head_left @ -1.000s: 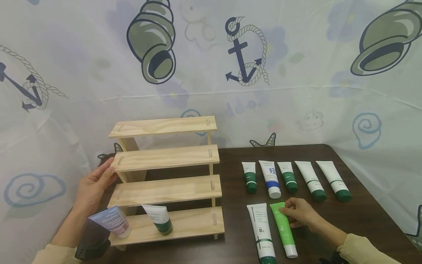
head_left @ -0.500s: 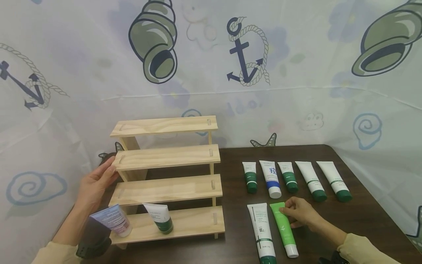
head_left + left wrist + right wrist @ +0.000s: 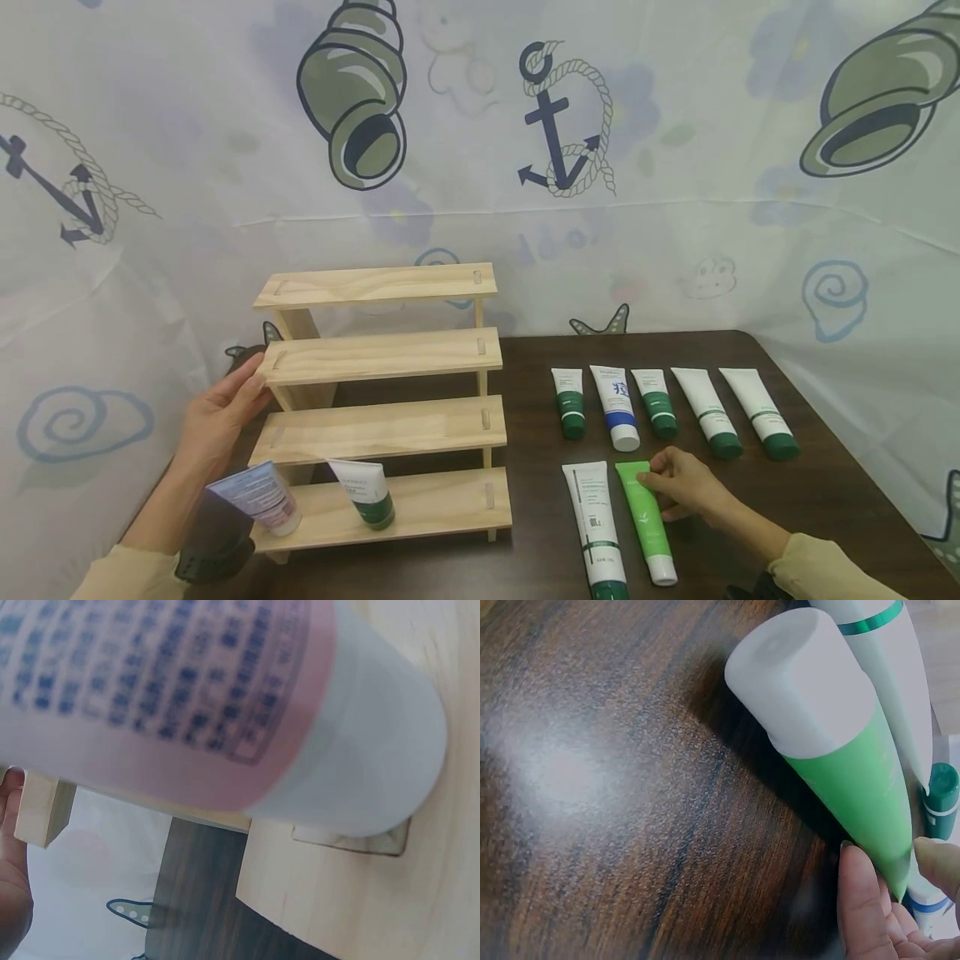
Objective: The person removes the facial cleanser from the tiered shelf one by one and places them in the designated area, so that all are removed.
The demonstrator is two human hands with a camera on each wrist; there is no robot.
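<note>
A four-tier wooden display shelf [image 3: 382, 358] stands left of centre in the head view. My left hand [image 3: 225, 408] grips the left end of its second board from the top. On the lowest board stand a blue-pink tube [image 3: 262, 500], leaning left, and a white-and-green tube [image 3: 365, 493], both cap down. My right hand [image 3: 690, 483] pinches a bright green tube [image 3: 645, 517] by its flat end, thumb on top; the tube lies on the table with its white cap toward me. In the right wrist view the fingers [image 3: 860, 896] are beside the green tube.
A large white tube [image 3: 594, 521] lies just left of the green one. Behind them several tubes lie in a row, including a white-and-blue tube [image 3: 617, 408]. The dark wooden table [image 3: 817, 500] meets a patterned cloth backdrop [image 3: 465, 167] at the back.
</note>
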